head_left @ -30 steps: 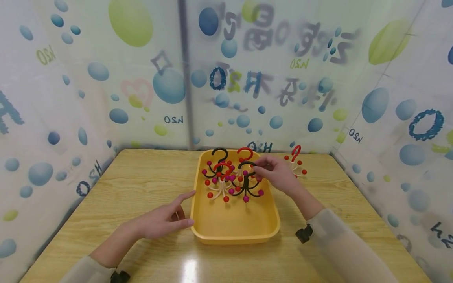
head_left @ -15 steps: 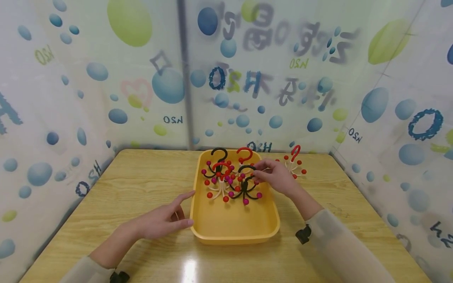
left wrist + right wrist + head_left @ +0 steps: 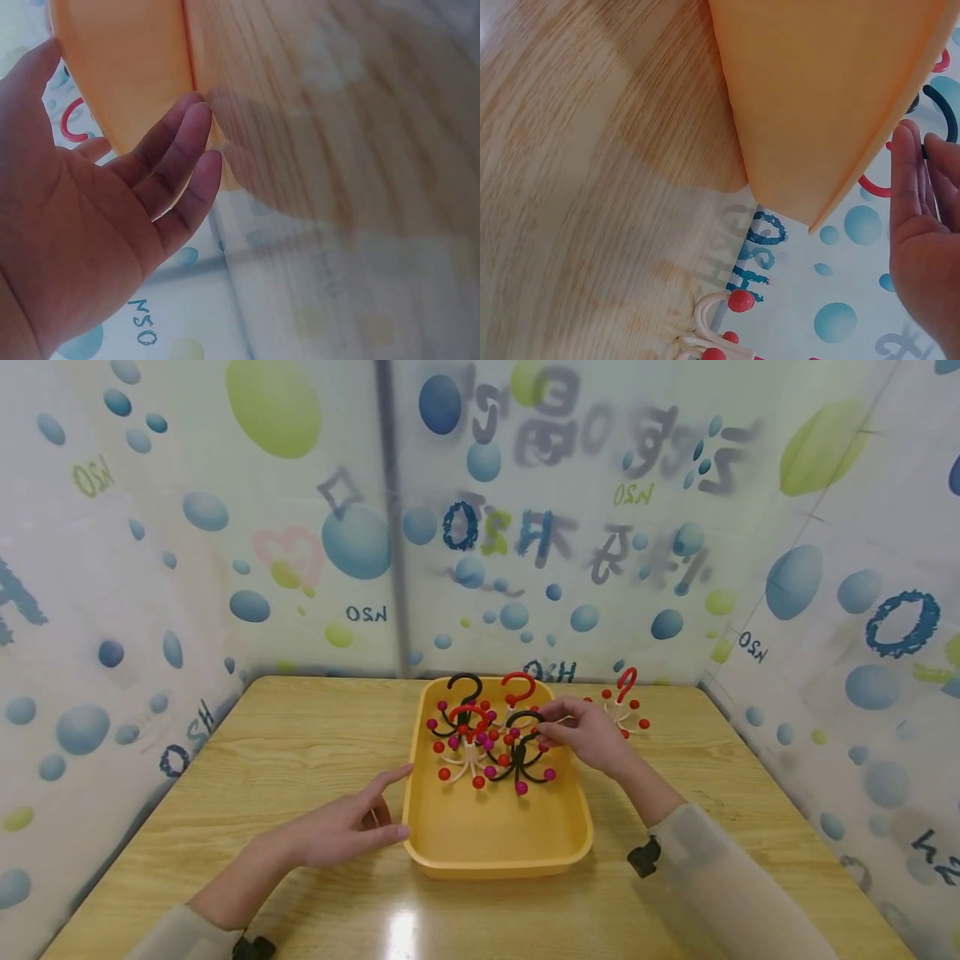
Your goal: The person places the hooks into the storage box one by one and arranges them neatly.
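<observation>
In the head view, my right hand point(image 3: 588, 732) pinches the hooked handle of a black scalp massager point(image 3: 519, 756) over the yellow tray point(image 3: 498, 867). Its curved arms end in magenta balls and spread low inside the tray. The right wrist view shows thumb and fingertips meeting at the end of the black hook point(image 3: 949, 116). My left hand point(image 3: 337, 831) has thumb and index finger spread against the tray's left rim, the other fingers loosely bent. Beside the held one stands a white massager point(image 3: 470, 753) with a red hook and red balls.
Farther back in the tray are another black massager point(image 3: 465, 679) and a red-hooked one point(image 3: 519, 677). A white, red-hooked massager point(image 3: 619, 710) stands on the wooden table point(image 3: 315, 727) behind my right hand. Printed curtains point(image 3: 300, 610) enclose the table's back and sides.
Over the first half second the black massager came down slightly, the right hand going with it. Since then it has stayed put. The left hand keeps its place at the rim.
</observation>
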Demonstrator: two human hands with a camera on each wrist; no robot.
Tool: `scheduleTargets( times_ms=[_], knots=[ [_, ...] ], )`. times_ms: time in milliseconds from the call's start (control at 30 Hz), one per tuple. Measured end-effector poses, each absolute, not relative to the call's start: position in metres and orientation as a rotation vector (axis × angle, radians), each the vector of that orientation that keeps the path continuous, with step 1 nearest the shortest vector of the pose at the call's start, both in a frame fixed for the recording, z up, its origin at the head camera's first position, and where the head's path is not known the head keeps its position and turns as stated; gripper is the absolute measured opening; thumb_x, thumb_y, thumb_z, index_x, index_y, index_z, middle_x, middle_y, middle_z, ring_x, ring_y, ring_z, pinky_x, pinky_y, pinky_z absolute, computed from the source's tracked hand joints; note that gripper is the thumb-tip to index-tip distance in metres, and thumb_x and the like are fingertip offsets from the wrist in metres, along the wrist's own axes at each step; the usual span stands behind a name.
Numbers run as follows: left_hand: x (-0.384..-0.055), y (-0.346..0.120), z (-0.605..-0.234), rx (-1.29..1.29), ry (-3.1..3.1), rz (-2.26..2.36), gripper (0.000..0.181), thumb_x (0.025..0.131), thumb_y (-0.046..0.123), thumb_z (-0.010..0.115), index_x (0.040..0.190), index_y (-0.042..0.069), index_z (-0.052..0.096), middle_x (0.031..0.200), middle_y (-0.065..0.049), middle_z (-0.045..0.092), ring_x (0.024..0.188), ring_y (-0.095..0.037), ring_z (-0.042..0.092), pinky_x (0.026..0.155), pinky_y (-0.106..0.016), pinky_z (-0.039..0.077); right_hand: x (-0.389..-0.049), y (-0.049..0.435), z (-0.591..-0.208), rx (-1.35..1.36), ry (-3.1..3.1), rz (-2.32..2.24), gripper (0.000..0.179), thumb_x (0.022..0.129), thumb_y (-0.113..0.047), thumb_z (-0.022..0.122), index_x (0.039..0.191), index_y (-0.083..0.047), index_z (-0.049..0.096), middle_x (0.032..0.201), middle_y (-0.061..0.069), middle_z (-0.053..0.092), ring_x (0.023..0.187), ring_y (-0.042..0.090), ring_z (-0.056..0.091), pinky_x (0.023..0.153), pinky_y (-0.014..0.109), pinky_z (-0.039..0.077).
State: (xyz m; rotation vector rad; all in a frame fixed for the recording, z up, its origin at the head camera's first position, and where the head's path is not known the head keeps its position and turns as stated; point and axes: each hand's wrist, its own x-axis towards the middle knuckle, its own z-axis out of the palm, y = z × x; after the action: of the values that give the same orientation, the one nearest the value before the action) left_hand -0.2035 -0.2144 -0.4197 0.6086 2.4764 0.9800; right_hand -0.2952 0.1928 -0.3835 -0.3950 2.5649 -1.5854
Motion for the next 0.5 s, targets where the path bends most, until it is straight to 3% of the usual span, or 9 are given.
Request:
scheduleTargets(
  times_ms=[267,500],
  knots=[
    [-0.2043,-0.2144,-0.4193,0.592,2.491,0.960,0.087,0.108,0.056,0.065,0.176,0.031,0.017,0.112,-0.002,0.068,0.098,-0.018,0.065,0.084,-0.033,0.055,-0.2930,0.1955,-0.3795,-0.342,2.585,-1.555,0.029,0.108,-0.012,0.071,0.134,0.000,0.070,0.123,0.019,0.076,0.109,0.039,0.079,0.097,0.048,0.064],
    [-0.2038,-0.2137,-0.4189,0.594,2.490,0.961,0.087,0.108,0.056,0.066,0.176,0.032,0.017,0.111,-0.002,0.068,0.097,-0.017,0.064,0.083,-0.033,0.055,-0.2924,0.2024,-0.3809,-0.350,2.618,-1.528,0.028,0.109,-0.014,0.070,0.135,-0.004,0.071,0.126,0.019,0.073,0.103,0.027,0.080,0.096,0.045,0.065]
  ],
)
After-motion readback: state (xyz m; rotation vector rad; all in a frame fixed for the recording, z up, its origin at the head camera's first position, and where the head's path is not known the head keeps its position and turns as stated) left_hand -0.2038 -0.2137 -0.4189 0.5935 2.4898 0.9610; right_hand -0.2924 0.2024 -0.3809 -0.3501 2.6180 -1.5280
